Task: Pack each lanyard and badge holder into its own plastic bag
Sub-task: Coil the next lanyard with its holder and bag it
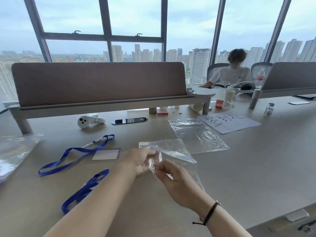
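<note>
A clear plastic bag lies in the middle of the desk, its near edge lifted. My left hand and my right hand both pinch that near edge between them. A blue lanyard lies stretched out to the left, clipped to a clear badge holder with a white card inside. A second blue lanyard lies bunched nearer to me, partly hidden behind my left forearm. Another clear plastic bag lies flat behind the held one.
More clear bags are stacked at the left edge. A white controller, a sheet of paper with handwriting, cups, bottles and small boxes stand further back. A felt desk divider crosses the desk. A person sits beyond at the right.
</note>
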